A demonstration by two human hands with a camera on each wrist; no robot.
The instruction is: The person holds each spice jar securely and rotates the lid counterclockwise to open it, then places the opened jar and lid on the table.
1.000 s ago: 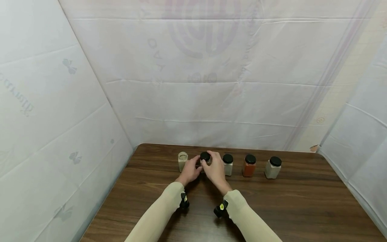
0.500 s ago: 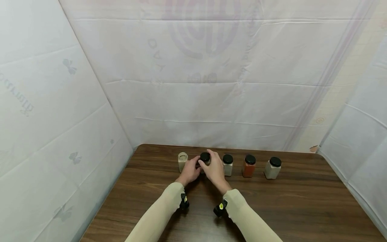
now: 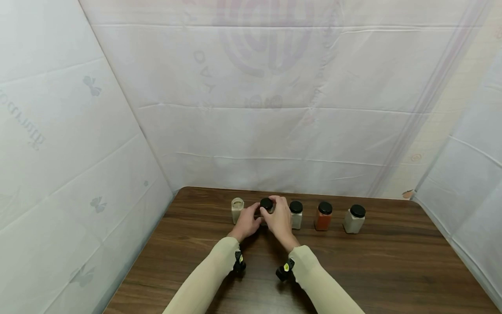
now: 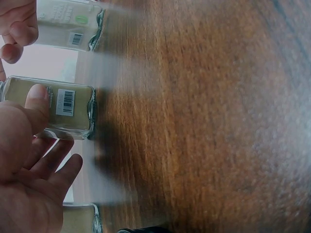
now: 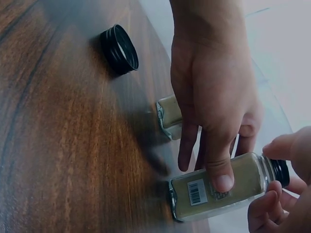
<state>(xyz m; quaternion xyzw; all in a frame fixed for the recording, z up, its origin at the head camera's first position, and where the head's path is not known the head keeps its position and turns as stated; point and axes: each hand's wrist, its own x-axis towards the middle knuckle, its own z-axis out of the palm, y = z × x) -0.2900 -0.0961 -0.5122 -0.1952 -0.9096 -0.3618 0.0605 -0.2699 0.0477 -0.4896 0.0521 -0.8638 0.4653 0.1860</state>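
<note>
In the middle of the hands stands a glass spice jar (image 5: 218, 189) of tan powder, with a barcode label and a black screw lid (image 3: 266, 203). My left hand (image 3: 245, 221) holds the jar's body, its thumb pressed on the label side in both wrist views. With thumb and fingertips, my right hand (image 3: 279, 219) grips the black lid. Just left of my left hand stands a lidless jar (image 3: 237, 209) of pale powder. A loose black lid (image 5: 119, 50) lies on the table in the right wrist view.
To the right of my hands, in a row, stand a capped jar (image 3: 296, 218) of pale contents, a jar (image 3: 323, 219) of orange-red powder and a jar (image 3: 354, 221) of whitish contents. The wooden table (image 3: 376, 266) meets a white sheet wall (image 3: 274, 131) behind.
My right thumb has swung left around the lid and then back. The left hand and the jars stay where they were.
</note>
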